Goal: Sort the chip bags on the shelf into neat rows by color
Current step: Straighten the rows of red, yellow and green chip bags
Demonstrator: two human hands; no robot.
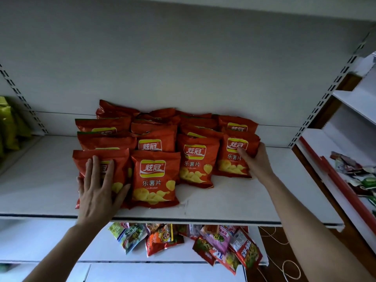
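Observation:
Several red chip bags stand in rows on a white shelf (234, 202). My left hand (97, 192) lies flat with spread fingers on the front-left red bag (120, 159). Beside it stands the front-middle bag (155, 180). My right hand (255, 159) grips the right edge of the rightmost front bag (234, 155), thumb on its front and fingers behind it. More red bags (154, 123) are stacked behind, up to the back wall.
Yellow-green bags (10, 127) sit on the neighbouring shelf section at the far left. A lower shelf holds a loose pile of mixed snack packets (183, 243). Another shelf unit at the right carries scattered packets (358, 176). A slotted upright (317, 106) bounds the shelf's right side.

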